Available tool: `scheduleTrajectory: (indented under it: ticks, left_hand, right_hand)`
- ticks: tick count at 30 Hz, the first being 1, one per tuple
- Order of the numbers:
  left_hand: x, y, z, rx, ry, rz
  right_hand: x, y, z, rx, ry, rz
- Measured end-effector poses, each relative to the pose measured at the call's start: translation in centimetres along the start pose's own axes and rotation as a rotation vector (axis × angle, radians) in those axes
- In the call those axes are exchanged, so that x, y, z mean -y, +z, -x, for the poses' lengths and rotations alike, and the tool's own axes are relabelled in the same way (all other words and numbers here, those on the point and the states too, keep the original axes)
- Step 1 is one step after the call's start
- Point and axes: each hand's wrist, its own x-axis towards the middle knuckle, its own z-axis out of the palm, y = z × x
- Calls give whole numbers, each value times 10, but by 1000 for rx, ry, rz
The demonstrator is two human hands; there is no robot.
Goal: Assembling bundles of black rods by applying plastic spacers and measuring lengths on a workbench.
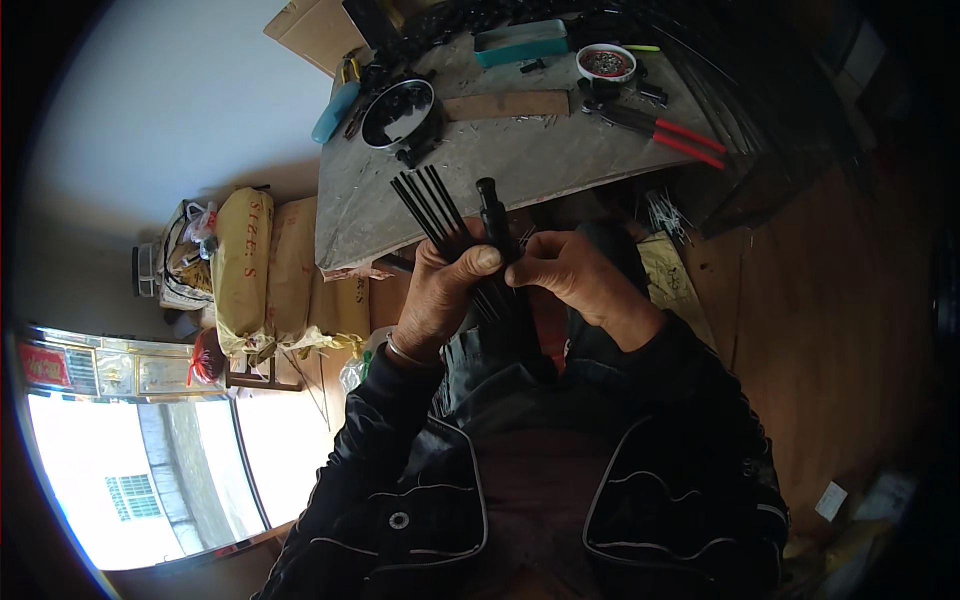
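Note:
My left hand (pixel 428 302) is closed around a bundle of thin black rods (pixel 430 205), which fan out above the fist and emerge again below it. Beside them stands a thicker black tube (pixel 490 208) with a rounded, stepped top, next to my left thumb. It may belong with the rods as a folded frame, but I cannot tell for sure. My right hand (pixel 585 278) is pinched against the lower part of this bundle, its thumb and forefinger together near my left thumb. Whatever sits between those right fingertips is hidden. Both hands are over my lap, in front of the table edge.
On the grey table (pixel 480 158) lie red-handled pliers (pixel 665 132), a bowl of black parts (pixel 400 115), a small dish of metal bits (pixel 606 64), a teal tray (pixel 520 43) and a wooden strip (pixel 508 104). Yellow sacks (pixel 243 270) stand at left; long dark rods (pixel 740 90) at right.

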Motion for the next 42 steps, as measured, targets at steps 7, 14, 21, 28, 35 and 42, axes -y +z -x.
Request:
scheduleTrajectory:
  ticks: [7, 14, 21, 28, 35, 42]
  left_hand:
    - [-7, -4, -8, 110, -60, -30]
    - [-6, -9, -12, 158, -70, -39]
    - [-3, 3, -13, 146, -59, -73]
    - [9, 30, -11, 29, 100, -301]
    - [15, 15, -28, 112, -101, -59]
    - [18, 17, -29, 210, -47, 8]
  right_hand:
    - [19, 4, 14, -18, 36, 6]
    - [4, 4, 4, -1, 4, -75]
    - [2, 2, 7, -60, -39, -97]
    - [10, 1, 5, -264, 60, -89]
    - [21, 0, 9, -135, -58, -151]
    - [14, -6, 11, -75, -141, -148]
